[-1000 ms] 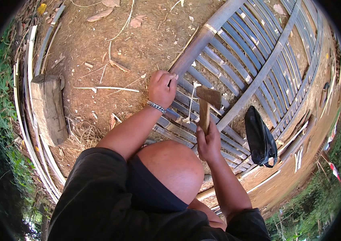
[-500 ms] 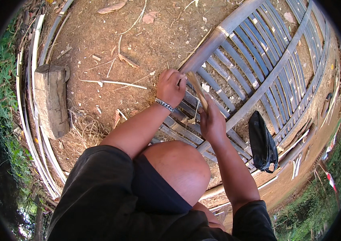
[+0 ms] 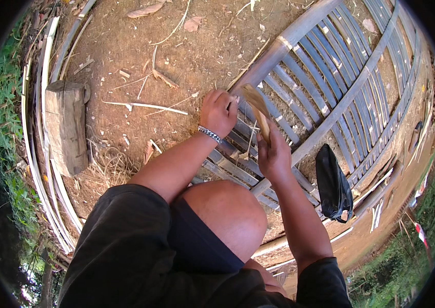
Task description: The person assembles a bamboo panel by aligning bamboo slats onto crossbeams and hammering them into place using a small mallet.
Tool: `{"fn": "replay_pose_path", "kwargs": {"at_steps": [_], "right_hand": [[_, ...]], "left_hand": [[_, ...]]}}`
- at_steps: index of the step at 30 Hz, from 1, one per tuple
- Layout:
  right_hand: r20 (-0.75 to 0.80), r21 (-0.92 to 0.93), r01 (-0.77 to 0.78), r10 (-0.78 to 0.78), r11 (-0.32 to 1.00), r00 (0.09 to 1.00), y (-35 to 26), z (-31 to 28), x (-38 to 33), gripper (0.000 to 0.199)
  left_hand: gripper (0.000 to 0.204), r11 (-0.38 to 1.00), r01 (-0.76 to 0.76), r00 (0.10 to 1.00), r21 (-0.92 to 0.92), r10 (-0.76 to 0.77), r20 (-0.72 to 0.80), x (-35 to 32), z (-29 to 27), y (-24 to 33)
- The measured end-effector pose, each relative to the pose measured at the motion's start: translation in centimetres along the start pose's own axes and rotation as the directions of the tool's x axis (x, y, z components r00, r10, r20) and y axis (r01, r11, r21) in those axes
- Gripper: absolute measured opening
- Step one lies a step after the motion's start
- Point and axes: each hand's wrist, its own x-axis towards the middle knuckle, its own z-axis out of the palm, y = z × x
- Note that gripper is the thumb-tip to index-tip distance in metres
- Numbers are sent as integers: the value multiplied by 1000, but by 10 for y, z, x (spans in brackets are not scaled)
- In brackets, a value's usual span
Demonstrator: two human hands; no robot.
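Bamboo frame [image 3: 338, 105] lies on the ground [image 3: 120, 56] to the right, its slats [image 3: 304, 82] already in place across most of it, so it looks largely assembled; what remains cannot be told. The left hand [image 3: 218, 113] curls, partly closed, at the near end of the thick pole [image 3: 274, 51]; whether it grips anything is hidden. The right hand [image 3: 275, 158] wraps around a wooden-handled tool [image 3: 261, 120].

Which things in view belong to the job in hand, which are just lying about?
In use:
wooden-handled tool, gripped in the right hand
slatted bamboo frame, left hand at its thick pole

Apparently just lying about:
wooden block
black bag
pale strips
dry leaf
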Motion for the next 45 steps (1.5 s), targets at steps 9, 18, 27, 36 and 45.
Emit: {"fn": "replay_pose_path", "kwargs": {"at_steps": [9, 18, 27, 36, 45], "right_hand": [[49, 1, -29, 29, 1000, 998, 7, -1, 3, 52], [68, -37, -78, 80, 996, 994, 9, 0, 5, 53], [157, -86, -229, 240, 970, 958, 4, -1, 2, 55], [112, -112, -97, 109, 989, 988, 5, 3, 3, 57], [142, -120, -124, 141, 985, 980, 13, 4, 4, 59]], "left_hand": [[11, 1000, 23, 1000, -20, -22, 21, -2, -2, 0], [10, 1000, -5, 1000, -26, 5, 3, -1, -2, 2], [12, 998, -1, 1000, -58, 1, 0, -2, -4, 4], [13, 998, 18, 1000, -59, -18, -6, -5, -3, 3], [10, 996, 79, 996, -36, -77, 49, -7, -2, 2]]}}
